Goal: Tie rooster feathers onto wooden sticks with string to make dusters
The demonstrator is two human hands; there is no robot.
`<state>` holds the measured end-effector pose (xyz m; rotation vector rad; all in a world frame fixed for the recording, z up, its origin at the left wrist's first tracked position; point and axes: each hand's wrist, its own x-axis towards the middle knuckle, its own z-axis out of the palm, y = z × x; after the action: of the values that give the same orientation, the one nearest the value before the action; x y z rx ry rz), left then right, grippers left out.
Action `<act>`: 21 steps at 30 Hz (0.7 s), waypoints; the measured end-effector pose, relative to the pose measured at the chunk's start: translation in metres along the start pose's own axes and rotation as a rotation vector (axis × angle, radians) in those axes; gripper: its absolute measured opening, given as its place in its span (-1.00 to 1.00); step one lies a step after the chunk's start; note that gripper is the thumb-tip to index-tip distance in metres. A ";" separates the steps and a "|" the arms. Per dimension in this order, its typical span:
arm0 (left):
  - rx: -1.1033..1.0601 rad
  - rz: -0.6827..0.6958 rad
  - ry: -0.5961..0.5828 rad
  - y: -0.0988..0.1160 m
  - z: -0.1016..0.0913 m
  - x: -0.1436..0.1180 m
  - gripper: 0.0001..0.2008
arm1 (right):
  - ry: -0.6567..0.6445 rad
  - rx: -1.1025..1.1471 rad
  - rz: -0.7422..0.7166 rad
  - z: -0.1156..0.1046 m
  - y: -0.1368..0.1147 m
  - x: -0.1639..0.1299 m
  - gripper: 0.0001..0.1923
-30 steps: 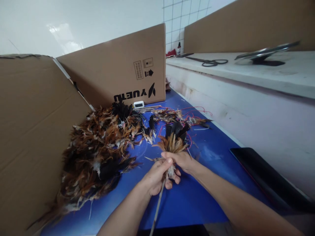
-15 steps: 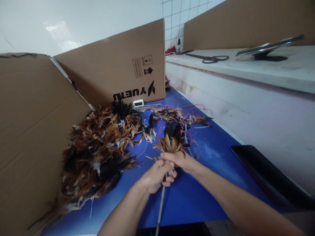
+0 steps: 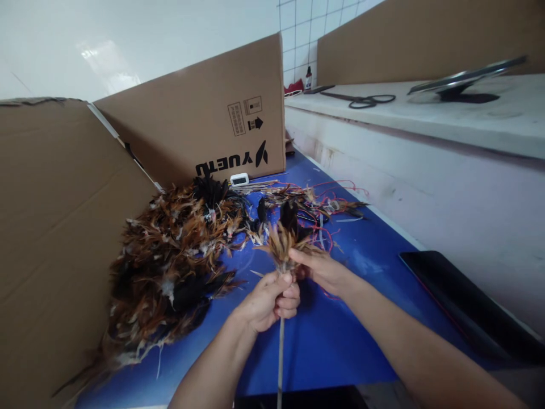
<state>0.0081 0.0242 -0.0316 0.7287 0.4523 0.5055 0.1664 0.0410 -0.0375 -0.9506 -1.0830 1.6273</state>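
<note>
My left hand is closed around a thin stick at the base of a feather bunch. Brown and black feathers fan upward from the stick's top, away from me. My right hand holds the bunch from the right side, its thumb laid across the feathers. Most of its other fingers are hidden behind the bunch. To the left of my hands lies a large heap of brown and black feathers on the blue tabletop.
Cardboard boxes wall off the left and back. A small white digital timer, thin sticks and red string lie beyond my hands. A black flat object is at right; scissors rest on the white ledge.
The feather bunch has tilted slightly left and stands more upright. My right hand has shifted from my left hand's fingers toward the feathers' right side; the left grip stays on the stick.
</note>
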 end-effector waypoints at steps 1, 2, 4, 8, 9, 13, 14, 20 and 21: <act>-0.024 0.016 -0.008 0.002 0.000 -0.001 -0.76 | 0.006 0.058 -0.026 -0.004 -0.001 0.001 -0.70; -0.045 0.029 -0.014 0.003 -0.001 -0.002 -0.76 | 0.007 0.104 -0.041 -0.007 -0.003 0.001 -0.70; -0.079 0.041 -0.019 0.006 -0.001 -0.004 -0.76 | 0.011 0.155 -0.040 -0.012 -0.007 0.003 -0.68; -0.143 0.058 -0.023 0.010 -0.001 -0.007 -0.75 | 0.056 0.147 0.012 -0.013 -0.008 0.004 -0.64; -0.160 0.062 -0.028 0.011 -0.001 -0.007 -0.75 | 0.085 0.132 0.019 -0.012 -0.006 0.005 -0.64; -0.229 0.080 -0.070 0.013 -0.002 -0.008 -0.77 | 0.201 0.043 0.004 -0.011 0.003 0.007 -0.68; -0.242 0.083 -0.080 0.013 -0.003 -0.007 -0.78 | 0.208 0.025 -0.004 -0.012 0.004 0.007 -0.69; -0.279 0.077 -0.042 0.007 -0.010 0.000 -0.76 | 0.395 -0.039 -0.110 -0.015 -0.001 0.005 -0.77; -0.290 0.075 -0.036 0.006 -0.012 0.001 -0.76 | 0.462 -0.040 -0.125 -0.016 -0.003 0.005 -0.79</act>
<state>0.0010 0.0347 -0.0360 0.4758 0.3103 0.6131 0.1808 0.0500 -0.0402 -1.1879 -0.8368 1.2070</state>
